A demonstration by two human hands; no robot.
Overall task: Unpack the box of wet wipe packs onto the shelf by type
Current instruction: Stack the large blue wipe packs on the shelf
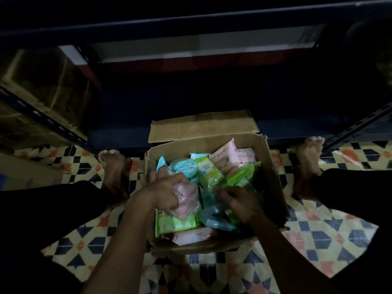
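Two hands in the box (269,166): left hand (164,193) clutching pink pack (186,200), right hand (241,203) splayed.

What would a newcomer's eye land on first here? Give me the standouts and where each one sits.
The open cardboard box on the patterned tile floor, crammed with green, blue and pink wet wipe packs, draws the eye at centre. Both hands are in it: the left hand closed on a pink pack, the right hand among the blue and green ones. Beyond the box, the dark shelf looks bare.
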